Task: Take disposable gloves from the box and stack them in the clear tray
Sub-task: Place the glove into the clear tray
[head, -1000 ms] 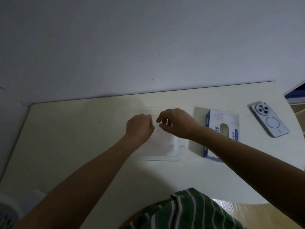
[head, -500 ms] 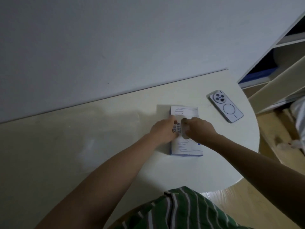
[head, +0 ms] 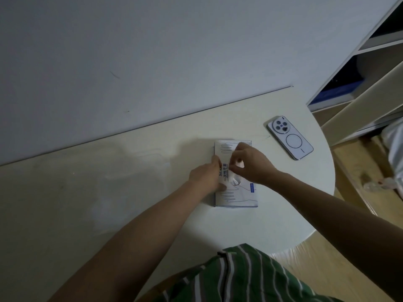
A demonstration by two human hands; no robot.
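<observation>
The white and blue glove box (head: pixel 236 196) lies flat on the table, its oval opening facing up. My left hand (head: pixel 206 175) rests on the box's left edge with the fingers fairly straight, pressing it down. My right hand (head: pixel 250 163) is over the opening, thumb and fingers pinching a bit of clear glove (head: pixel 235 180) that pokes out of it. The clear tray (head: pixel 135 171) shows only faintly to the left of the box; I cannot make out what is in it.
A white phone (head: pixel 290 140) lies face down right of the box, near the table's rounded right edge (head: pixel 327 192). A wall runs along the table's far side. White shelves (head: pixel 370 83) stand at the right, over a wooden floor.
Both hands left the clear tray and went right to the glove box. My left hand settled on its left edge and my right hand took hold of a glove at the opening.
</observation>
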